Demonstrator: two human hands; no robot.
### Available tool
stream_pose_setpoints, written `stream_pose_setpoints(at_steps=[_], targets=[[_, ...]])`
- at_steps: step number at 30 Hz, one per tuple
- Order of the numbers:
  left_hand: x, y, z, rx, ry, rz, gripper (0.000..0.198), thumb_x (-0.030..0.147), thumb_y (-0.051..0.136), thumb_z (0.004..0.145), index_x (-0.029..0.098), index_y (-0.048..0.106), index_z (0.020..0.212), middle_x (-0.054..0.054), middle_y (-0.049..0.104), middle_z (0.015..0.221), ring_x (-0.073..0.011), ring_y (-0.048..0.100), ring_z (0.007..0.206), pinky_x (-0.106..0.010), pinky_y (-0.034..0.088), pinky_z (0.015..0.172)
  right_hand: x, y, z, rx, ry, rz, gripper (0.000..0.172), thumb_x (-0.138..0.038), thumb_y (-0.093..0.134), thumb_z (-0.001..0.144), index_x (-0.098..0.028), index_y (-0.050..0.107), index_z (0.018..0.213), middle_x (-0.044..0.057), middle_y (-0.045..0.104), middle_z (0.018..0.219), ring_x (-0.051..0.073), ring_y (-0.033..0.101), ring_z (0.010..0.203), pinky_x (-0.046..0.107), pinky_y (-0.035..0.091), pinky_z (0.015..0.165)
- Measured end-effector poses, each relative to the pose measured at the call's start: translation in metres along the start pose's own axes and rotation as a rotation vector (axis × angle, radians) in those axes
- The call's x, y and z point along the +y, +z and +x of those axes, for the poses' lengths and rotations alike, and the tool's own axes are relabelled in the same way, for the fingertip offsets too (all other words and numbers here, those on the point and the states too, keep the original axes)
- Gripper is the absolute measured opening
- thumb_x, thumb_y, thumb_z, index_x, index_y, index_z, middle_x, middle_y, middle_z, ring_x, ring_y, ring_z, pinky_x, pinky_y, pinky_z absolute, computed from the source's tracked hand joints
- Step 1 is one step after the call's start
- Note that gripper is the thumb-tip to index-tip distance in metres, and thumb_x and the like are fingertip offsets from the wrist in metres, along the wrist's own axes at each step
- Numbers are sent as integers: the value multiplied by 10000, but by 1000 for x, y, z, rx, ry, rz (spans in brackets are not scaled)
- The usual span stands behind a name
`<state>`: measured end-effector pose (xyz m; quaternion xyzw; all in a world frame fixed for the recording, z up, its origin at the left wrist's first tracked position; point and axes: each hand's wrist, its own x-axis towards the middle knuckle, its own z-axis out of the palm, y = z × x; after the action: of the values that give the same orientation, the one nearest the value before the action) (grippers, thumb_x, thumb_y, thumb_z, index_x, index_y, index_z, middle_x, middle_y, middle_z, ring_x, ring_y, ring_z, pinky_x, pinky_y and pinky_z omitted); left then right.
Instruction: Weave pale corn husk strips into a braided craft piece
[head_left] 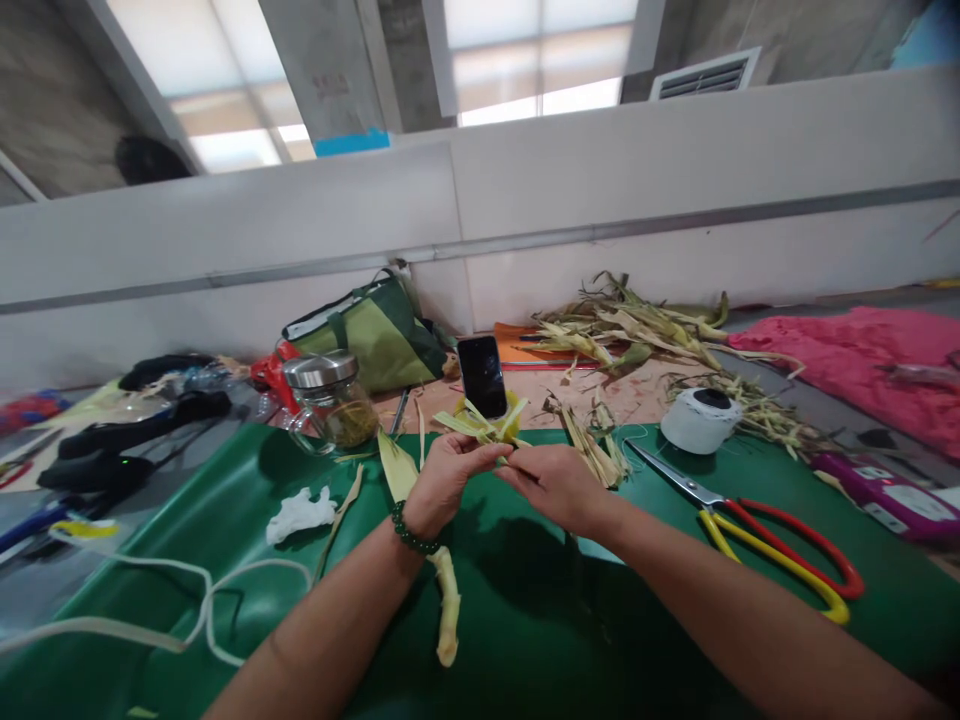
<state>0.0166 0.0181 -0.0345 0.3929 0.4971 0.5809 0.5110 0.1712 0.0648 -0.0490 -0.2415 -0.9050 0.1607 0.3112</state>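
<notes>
My left hand (444, 478), a dark green bead bracelet at its wrist, is pinched on pale strips of corn husk (480, 428). The fingers of my right hand (559, 485) are closed on the same husk strips, close to the left fingertips. From below my left wrist hangs a pale, thick, twisted husk piece (448, 610), with a wide husk leaf (396, 468) sticking up on the other side. Just behind my hands, a black-screened phone (482, 376) leans upright in a yellow holder (516, 418), partly hidden by the husk.
Scissors (705, 492) with red and yellow handles lie open at right, near a white thread spool (699, 420). Dry husks (630, 330) pile behind. At left stand a glass jar (335, 400) and green bag (375, 335); crumpled tissue (300, 515) and a white cable (180, 570) lie nearer.
</notes>
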Motion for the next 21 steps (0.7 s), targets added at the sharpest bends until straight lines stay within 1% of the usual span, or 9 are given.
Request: stream_pose_setpoints(at_steps=[4,7,10,12,14,16,17,18,21], targets=[[-1,-2,0,70,34,-33,305,355,827,512,128,721,685,-54,724,704,-178,656,715,-277,509,706,-4,1,-2,-38,-5,-22,412,-337,406,928,-162,527,575,0,512,536,94,427,526,234,248,541],[2,-5,2,123,66,-51,306,369,824,519,143,697,682,-36,717,714,-173,660,735,-269,517,700,-3,-9,-3,-106,-69,-29,416,-317,433,913,-161,498,533,-6,492,510,83,393,493,237,230,529],[7,-9,3,114,95,-31,296,374,818,536,144,667,646,-22,698,672,-154,652,694,-249,513,669,1,-20,-2,-188,-104,-6,428,-312,454,903,-159,503,506,-12,478,479,75,369,458,240,219,507],[9,-10,3,98,105,20,281,371,804,567,144,665,658,-23,696,679,-155,653,696,-248,513,664,4,-27,0,-120,-84,43,387,-349,498,884,-161,564,553,-7,521,507,84,419,482,233,256,515],[9,-8,2,71,116,98,252,354,787,598,147,673,687,-27,700,692,-166,656,714,-254,513,668,7,-31,3,88,-64,80,306,-390,548,857,-162,636,673,24,600,621,124,517,608,240,340,594],[7,-6,0,23,142,205,206,317,775,613,147,685,686,-32,701,678,-172,650,697,-257,507,656,8,-30,6,271,-39,87,253,-396,582,839,-162,667,796,62,648,769,175,563,777,285,394,720],[5,-4,-1,-14,162,266,178,296,768,617,144,690,670,-34,699,662,-171,642,675,-256,501,645,9,-28,7,302,-22,91,233,-384,597,832,-164,671,817,72,654,814,190,566,831,307,402,764],[2,-2,-3,-56,182,320,151,276,756,623,140,694,648,-37,698,647,-169,632,654,-256,494,635,9,-25,8,283,-3,112,204,-364,616,822,-169,674,817,72,659,837,195,569,854,317,407,784],[-5,3,-8,-169,191,433,109,237,711,648,129,714,639,-38,695,634,-163,602,621,-254,469,607,6,-14,9,170,26,263,113,-272,670,781,-173,666,726,36,659,759,162,581,776,286,421,730]])
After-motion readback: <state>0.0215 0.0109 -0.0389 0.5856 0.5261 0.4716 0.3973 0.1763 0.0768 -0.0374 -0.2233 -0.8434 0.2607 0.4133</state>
